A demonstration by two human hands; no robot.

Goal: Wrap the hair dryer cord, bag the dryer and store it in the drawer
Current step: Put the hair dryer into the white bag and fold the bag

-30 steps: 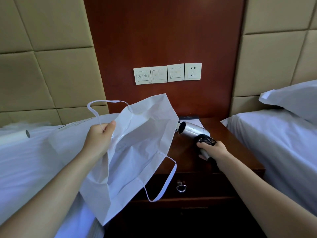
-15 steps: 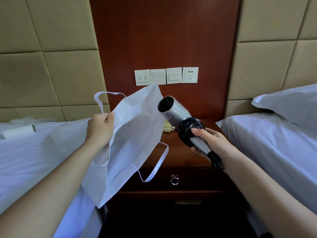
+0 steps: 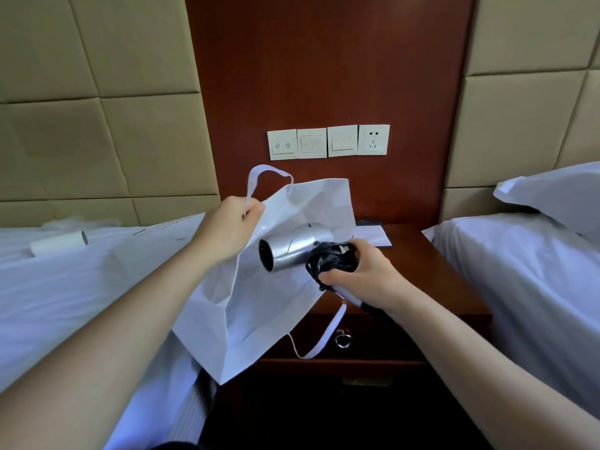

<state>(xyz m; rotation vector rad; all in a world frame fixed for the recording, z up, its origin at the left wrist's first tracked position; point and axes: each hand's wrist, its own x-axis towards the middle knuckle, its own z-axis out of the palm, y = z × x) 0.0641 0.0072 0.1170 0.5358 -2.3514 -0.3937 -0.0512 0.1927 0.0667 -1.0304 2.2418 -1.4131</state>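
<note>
Black cord (image 3: 331, 259), wound into a thick bundle, sits under the curled fingers (image 3: 368, 254) of the right hand (image 3: 360, 271). They are clamped round both the bundle and the handle of the hair dryer (image 3: 292, 251), thumb underneath. The left hand (image 3: 230, 228) pinches the rim of the white bag (image 3: 259, 313) between thumb and bent fingers, holding the mouth up and open. The dryer's silver barrel lies across that mouth, nozzle toward the left hand, in the air above the near edge of the nightstand (image 3: 438, 271) — not yet let go. Below, the drawer (image 3: 383, 341) is closed, its ring pull (image 3: 342, 341) just beside the bag's loose strap (image 3: 327, 332).

The dryer looks rigid, smooth-shelled and heaviest at the barrel. Gripping the handle over the coils therefore seems right, since it also keeps the springy cord from unwinding. The bag looks thin and limp and will likely sag once loaded, so the rim or straps are the places to hold.

Half a second ago the dryer was raised beside the bag, nozzle tilted upward and clear of the opening; now it is lower, nearly level and at the mouth. The left hand has carried the rim up and toward the middle. A second ago the dryer lay on the nightstand under the right hand.
</note>
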